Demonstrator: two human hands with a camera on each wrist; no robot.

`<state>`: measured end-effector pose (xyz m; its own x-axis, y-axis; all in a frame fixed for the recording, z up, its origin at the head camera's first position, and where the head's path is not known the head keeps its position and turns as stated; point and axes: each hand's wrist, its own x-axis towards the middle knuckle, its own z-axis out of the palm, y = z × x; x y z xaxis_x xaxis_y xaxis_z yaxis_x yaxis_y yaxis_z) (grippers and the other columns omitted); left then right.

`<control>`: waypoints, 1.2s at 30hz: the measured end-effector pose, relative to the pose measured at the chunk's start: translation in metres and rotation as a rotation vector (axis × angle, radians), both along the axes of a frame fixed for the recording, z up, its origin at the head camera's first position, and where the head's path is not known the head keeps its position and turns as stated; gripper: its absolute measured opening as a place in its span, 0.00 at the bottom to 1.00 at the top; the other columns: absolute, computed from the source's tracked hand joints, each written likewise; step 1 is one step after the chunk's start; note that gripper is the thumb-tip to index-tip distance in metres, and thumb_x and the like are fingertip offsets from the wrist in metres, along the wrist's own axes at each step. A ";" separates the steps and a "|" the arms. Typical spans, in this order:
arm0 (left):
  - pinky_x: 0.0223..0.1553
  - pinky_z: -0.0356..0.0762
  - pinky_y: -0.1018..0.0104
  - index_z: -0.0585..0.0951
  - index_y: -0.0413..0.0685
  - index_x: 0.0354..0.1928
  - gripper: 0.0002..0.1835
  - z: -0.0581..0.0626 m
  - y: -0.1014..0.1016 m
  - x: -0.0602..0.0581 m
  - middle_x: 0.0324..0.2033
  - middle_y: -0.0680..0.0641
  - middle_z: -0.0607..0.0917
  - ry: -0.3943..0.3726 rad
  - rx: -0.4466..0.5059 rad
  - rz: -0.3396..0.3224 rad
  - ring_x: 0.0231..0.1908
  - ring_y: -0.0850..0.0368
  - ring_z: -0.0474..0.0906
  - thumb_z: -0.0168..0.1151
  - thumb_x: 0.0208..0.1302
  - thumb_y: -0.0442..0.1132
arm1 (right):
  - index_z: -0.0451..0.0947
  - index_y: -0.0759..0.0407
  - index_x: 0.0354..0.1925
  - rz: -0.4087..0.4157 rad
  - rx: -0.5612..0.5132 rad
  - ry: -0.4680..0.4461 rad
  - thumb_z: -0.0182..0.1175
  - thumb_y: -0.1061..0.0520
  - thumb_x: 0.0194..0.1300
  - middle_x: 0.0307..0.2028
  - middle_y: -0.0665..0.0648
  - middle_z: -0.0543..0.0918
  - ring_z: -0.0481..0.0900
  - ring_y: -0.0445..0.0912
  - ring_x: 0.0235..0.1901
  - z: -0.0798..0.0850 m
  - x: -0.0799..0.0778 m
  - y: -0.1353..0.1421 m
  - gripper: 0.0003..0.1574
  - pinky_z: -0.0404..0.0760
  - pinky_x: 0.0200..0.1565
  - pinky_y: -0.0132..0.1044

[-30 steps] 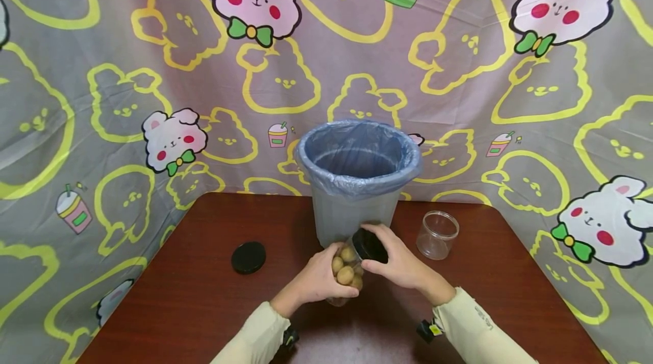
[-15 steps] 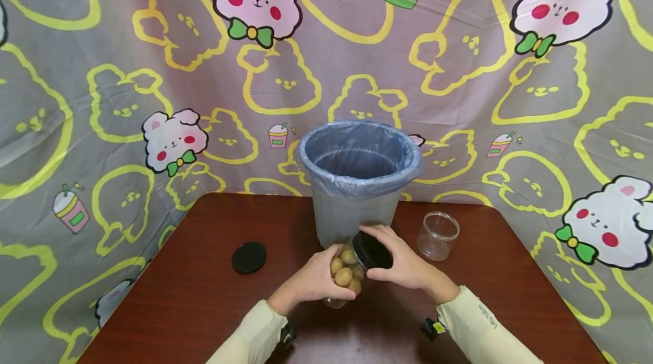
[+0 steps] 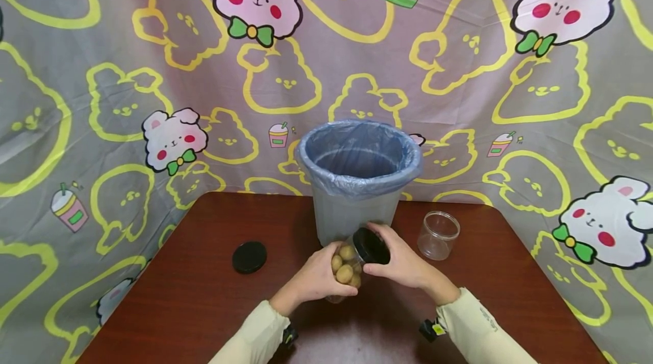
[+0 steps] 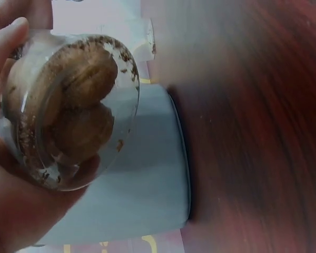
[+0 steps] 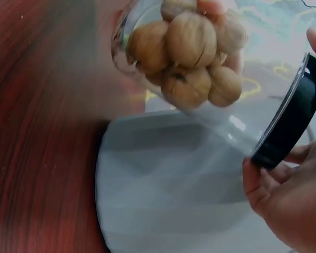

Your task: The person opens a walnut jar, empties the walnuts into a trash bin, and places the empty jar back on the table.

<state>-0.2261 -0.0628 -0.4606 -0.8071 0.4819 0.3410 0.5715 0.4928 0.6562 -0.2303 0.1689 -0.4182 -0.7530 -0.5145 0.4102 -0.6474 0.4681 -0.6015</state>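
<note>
A clear jar [image 5: 213,124] with several walnuts [image 5: 191,41] inside is held tilted off the table, its capped end up and to the right. My left hand [image 3: 317,278] grips the jar's body, thumb on the near side and fingers behind. Over the mouth sits a black lid [image 3: 372,245], which my right hand [image 3: 405,262] grips around its edge with thumb and fingers. In the left wrist view, the jar's round base [image 4: 84,113] faces the camera, with brown crumbs along its inner edge.
Just behind the hands stands a grey bin [image 3: 352,211] lined with a blue plastic bag [image 3: 359,185]. An uncapped clear jar [image 3: 437,236] is at its right. Another black lid [image 3: 249,257] lies on the brown table [image 3: 199,296] at left. A patterned cloth [image 3: 285,80] hangs behind.
Both hands and the jar have shifted and tilted only slightly. My right hand has stayed on the lid throughout, my left on the jar.
</note>
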 end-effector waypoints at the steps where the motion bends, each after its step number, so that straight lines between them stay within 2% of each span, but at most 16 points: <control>1: 0.40 0.75 0.68 0.68 0.46 0.59 0.47 0.000 0.001 0.000 0.44 0.52 0.78 0.007 -0.005 0.008 0.39 0.64 0.76 0.79 0.36 0.53 | 0.59 0.66 0.66 -0.011 -0.001 -0.010 0.68 0.46 0.52 0.59 0.60 0.69 0.67 0.53 0.58 0.000 0.001 -0.001 0.50 0.68 0.55 0.51; 6: 0.40 0.75 0.68 0.68 0.47 0.60 0.47 0.001 0.003 0.000 0.44 0.54 0.78 0.018 -0.002 0.036 0.38 0.63 0.76 0.79 0.36 0.53 | 0.61 0.65 0.65 -0.079 0.009 -0.014 0.65 0.44 0.57 0.59 0.60 0.70 0.67 0.53 0.58 0.000 0.001 -0.004 0.46 0.66 0.56 0.53; 12: 0.40 0.75 0.68 0.68 0.48 0.60 0.47 -0.001 0.002 0.000 0.44 0.54 0.78 -0.003 0.012 0.030 0.39 0.63 0.76 0.79 0.35 0.54 | 0.65 0.64 0.62 -0.082 0.019 0.014 0.66 0.45 0.55 0.54 0.57 0.73 0.72 0.51 0.52 -0.001 0.001 -0.003 0.43 0.71 0.52 0.49; 18: 0.39 0.75 0.69 0.68 0.47 0.60 0.47 0.000 -0.001 0.001 0.44 0.52 0.79 -0.037 0.029 -0.025 0.38 0.64 0.76 0.79 0.36 0.53 | 0.65 0.62 0.63 -0.005 0.023 0.061 0.69 0.45 0.52 0.55 0.54 0.73 0.71 0.48 0.53 0.001 0.000 0.001 0.45 0.71 0.51 0.45; 24: 0.39 0.75 0.71 0.68 0.46 0.60 0.46 0.002 -0.004 0.001 0.44 0.53 0.79 -0.041 0.030 -0.091 0.38 0.65 0.76 0.79 0.37 0.52 | 0.64 0.65 0.63 0.104 0.013 0.117 0.71 0.49 0.49 0.55 0.53 0.72 0.72 0.49 0.52 0.003 -0.002 0.005 0.48 0.71 0.51 0.42; 30: 0.40 0.75 0.71 0.69 0.46 0.59 0.46 0.002 -0.005 0.001 0.43 0.54 0.79 -0.032 0.028 -0.125 0.38 0.65 0.76 0.79 0.36 0.51 | 0.61 0.67 0.65 0.205 0.013 0.113 0.71 0.50 0.50 0.58 0.54 0.69 0.70 0.50 0.54 0.005 -0.002 0.009 0.50 0.69 0.54 0.42; 36: 0.39 0.75 0.71 0.69 0.47 0.59 0.45 0.001 -0.005 0.001 0.42 0.54 0.79 -0.055 0.033 -0.118 0.38 0.65 0.76 0.79 0.36 0.52 | 0.57 0.66 0.67 0.224 0.043 0.064 0.71 0.50 0.51 0.61 0.57 0.66 0.67 0.52 0.57 0.007 -0.001 0.012 0.52 0.66 0.57 0.40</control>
